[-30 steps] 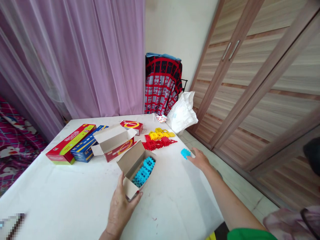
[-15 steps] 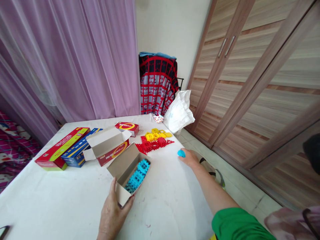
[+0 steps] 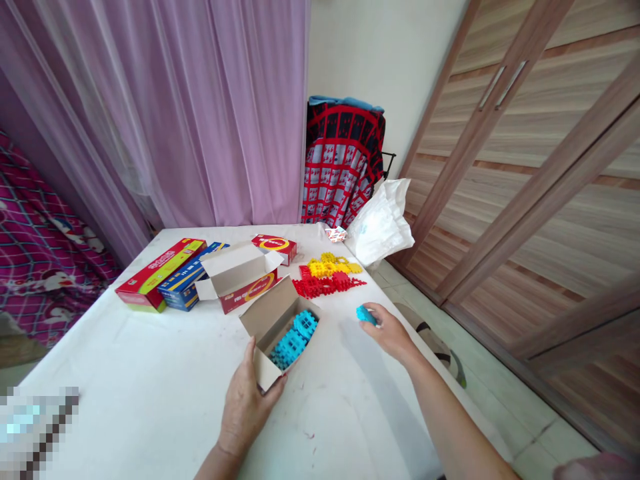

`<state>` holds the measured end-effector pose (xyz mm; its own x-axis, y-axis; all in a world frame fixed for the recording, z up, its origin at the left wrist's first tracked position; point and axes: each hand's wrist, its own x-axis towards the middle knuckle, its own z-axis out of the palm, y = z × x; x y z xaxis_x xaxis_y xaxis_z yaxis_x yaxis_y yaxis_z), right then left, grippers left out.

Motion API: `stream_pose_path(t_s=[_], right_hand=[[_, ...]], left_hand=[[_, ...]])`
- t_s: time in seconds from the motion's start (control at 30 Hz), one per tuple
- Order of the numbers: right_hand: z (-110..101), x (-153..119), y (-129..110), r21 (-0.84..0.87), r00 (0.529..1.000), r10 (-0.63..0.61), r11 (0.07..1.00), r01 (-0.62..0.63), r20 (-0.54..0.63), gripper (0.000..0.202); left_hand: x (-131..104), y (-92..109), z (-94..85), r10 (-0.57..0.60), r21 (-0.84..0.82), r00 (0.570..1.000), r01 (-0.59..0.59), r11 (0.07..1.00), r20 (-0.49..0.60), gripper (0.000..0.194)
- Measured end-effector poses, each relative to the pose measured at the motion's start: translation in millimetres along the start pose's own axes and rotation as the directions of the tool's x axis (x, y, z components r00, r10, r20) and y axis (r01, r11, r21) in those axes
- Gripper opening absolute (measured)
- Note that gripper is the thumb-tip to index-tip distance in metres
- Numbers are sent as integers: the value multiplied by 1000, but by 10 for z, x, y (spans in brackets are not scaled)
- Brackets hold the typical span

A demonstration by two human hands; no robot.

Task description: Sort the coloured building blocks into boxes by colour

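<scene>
My left hand point(image 3: 246, 407) grips the near end of an open cardboard box point(image 3: 267, 317), thumb on one side and fingers on the other. Inside the box lie several light-blue toy pieces point(image 3: 291, 345). To the right, above the white table point(image 3: 165, 400), my right hand point(image 3: 393, 331) pinches a small blue piece point(image 3: 367, 315). Beyond the box, red pieces point(image 3: 320, 287) and yellow pieces point(image 3: 330, 265) lie in rows near the table's right edge.
Another open box point(image 3: 250, 291) stands behind the held one, with a small red box point(image 3: 277, 247) farther back. Blue point(image 3: 185, 287) and red-green point(image 3: 157, 273) boxes lie at the left. A white bag point(image 3: 383, 223) sits at the far right corner.
The view has turned, so most things appear farther right. My right hand with the blue piece has come closer to the box. My left hand still grips the box.
</scene>
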<state>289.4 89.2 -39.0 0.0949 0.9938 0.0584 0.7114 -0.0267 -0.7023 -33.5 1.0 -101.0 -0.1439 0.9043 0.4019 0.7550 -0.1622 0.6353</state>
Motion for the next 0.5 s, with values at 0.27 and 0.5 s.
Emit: stream_pose_path(t_s=[0.27,0.5], right_hand=[[475,-431,-1448,-130,935,-277,942,310,224,52],[817,-475,-1530,-364,911,-303,845,393,281,45]], left_hand=[[-17,-29,33,70,14,998,-69,997,-10,88],[-13,-20,40,145,43,988,-143,989,-57,89]])
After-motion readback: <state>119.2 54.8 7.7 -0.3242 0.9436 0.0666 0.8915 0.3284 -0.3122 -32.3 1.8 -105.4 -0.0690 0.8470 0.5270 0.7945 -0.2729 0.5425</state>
